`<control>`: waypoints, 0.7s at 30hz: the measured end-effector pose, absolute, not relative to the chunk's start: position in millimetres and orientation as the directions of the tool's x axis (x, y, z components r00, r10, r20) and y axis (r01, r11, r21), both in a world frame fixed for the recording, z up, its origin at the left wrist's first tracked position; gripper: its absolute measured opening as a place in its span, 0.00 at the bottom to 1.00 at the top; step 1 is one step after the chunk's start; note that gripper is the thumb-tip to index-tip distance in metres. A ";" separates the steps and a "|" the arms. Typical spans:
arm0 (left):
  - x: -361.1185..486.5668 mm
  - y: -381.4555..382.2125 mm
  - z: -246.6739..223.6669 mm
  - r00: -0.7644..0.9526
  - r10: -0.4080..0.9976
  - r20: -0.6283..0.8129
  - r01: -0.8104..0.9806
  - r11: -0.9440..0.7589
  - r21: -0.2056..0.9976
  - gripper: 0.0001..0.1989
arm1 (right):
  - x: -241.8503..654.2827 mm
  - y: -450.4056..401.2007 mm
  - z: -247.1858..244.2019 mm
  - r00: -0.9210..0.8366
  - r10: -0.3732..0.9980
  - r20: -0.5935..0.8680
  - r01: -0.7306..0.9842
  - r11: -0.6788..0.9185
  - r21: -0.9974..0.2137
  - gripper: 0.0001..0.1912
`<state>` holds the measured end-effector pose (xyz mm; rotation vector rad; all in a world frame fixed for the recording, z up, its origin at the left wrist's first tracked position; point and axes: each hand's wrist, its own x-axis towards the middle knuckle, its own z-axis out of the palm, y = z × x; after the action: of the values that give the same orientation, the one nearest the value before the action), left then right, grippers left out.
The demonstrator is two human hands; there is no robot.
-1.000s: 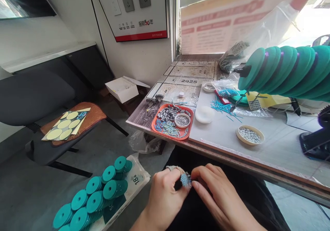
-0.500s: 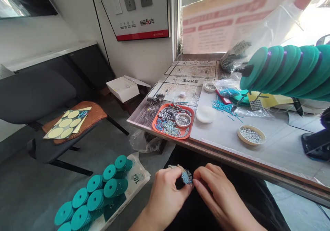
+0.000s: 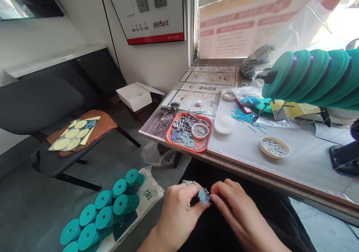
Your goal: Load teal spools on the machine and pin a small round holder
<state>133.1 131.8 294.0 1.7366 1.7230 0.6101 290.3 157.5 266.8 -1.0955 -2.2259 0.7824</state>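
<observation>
My left hand (image 3: 181,210) is closed around a small bundle of thin pieces with blue-grey tips (image 3: 203,196), held above my lap. Pinched fingertips of my right hand (image 3: 234,207) meet the right side of the bundle; whatever they grip is too small to make out. On the table beyond is an orange tray (image 3: 206,144) with grey cylinders, blue and pale small rods, and a round dish of tiny metal beads (image 3: 199,131). To its right lies a white round lid (image 3: 224,125), and further right a shallow dish of pale pellets (image 3: 274,147).
Green discs (image 3: 305,76) hang on a spool at the right, over blue sticks (image 3: 242,116) and plastic bags. Stacks of green discs (image 3: 104,217) stand at the lower left. A chair (image 3: 103,124) bears a sticker sheet. An open white box (image 3: 134,96) sits behind the table's left corner.
The bundle has turned slightly, so more of its blue-grey tips face the camera. Both hands stay nearly in place, and the whole view has shifted a little.
</observation>
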 end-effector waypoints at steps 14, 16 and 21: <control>136.9 133.8 295.0 -0.028 0.993 -0.115 0.666 0.105 0.738 0.13 | 294.3 156.9 266.0 -0.540 0.814 0.214 0.525 0.525 -0.670 0.09; 136.5 133.7 294.7 -0.028 0.994 -0.110 0.671 0.101 0.735 0.13 | 293.9 157.1 265.6 -0.540 0.808 0.235 0.521 0.540 -0.660 0.10; 135.7 133.4 294.4 -0.033 0.995 -0.093 0.683 0.091 0.725 0.13 | 295.1 157.0 266.0 -0.555 0.802 0.221 0.527 0.544 -0.653 0.07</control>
<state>135.7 133.4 294.4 1.6523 1.7785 0.6741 295.1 157.0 266.0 -1.0725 -2.2784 0.7263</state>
